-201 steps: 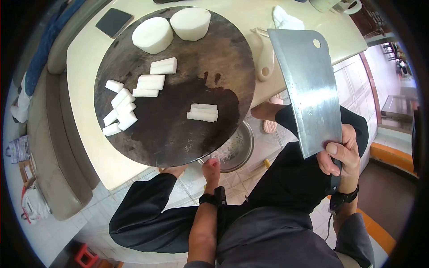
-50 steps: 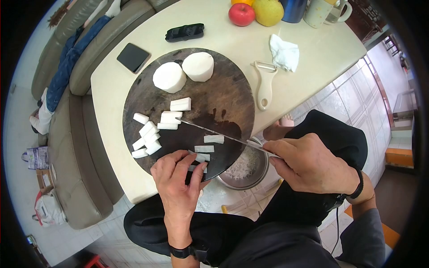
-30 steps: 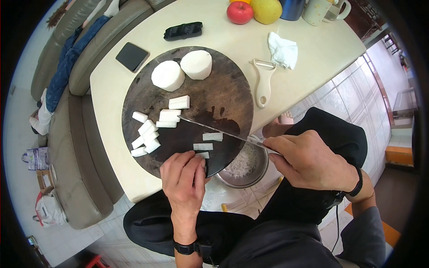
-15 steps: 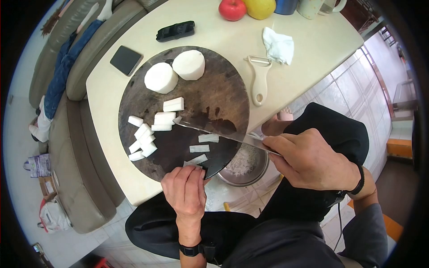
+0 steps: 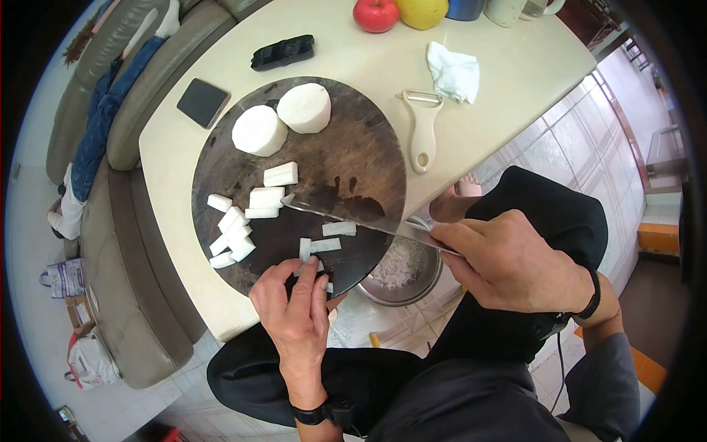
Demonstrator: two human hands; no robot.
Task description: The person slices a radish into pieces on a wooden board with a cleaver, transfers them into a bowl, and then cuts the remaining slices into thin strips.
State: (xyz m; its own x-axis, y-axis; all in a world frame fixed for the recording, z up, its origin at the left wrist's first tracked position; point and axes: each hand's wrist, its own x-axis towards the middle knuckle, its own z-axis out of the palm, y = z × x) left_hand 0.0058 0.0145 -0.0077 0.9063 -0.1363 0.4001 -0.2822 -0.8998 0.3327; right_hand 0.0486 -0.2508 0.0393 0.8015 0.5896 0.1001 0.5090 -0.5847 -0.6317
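Observation:
My right hand (image 5: 508,261) is closed round a kitchen knife (image 5: 353,214), whose blade reaches left over the round wooden cutting board (image 5: 361,140), its tip beside cut white radish blocks (image 5: 266,197). At the board's near edge, my left hand (image 5: 291,302) has its fingertips on a thin white radish strip (image 5: 305,249), partly hidden by the fingers. Two more flat strips (image 5: 339,228) lie close by. Several radish chunks (image 5: 234,234) are heaped on the left of the board. Two thick peeled radish rounds (image 5: 259,131) stand at its far side.
Right of the board lie a white peeler (image 5: 423,129) and a crumpled white cloth (image 5: 453,72). A phone (image 5: 203,102) and a black holder (image 5: 283,52) are at the far left; a red apple (image 5: 376,13) is farther back. Below the table edge stands a metal bowl (image 5: 406,298). Someone lies on the sofa (image 5: 121,272).
My left hand has shifted left and its fingers have moved apart onto the strips. One strip now stands lengthwise beside another. The knife and my right hand stay almost still.

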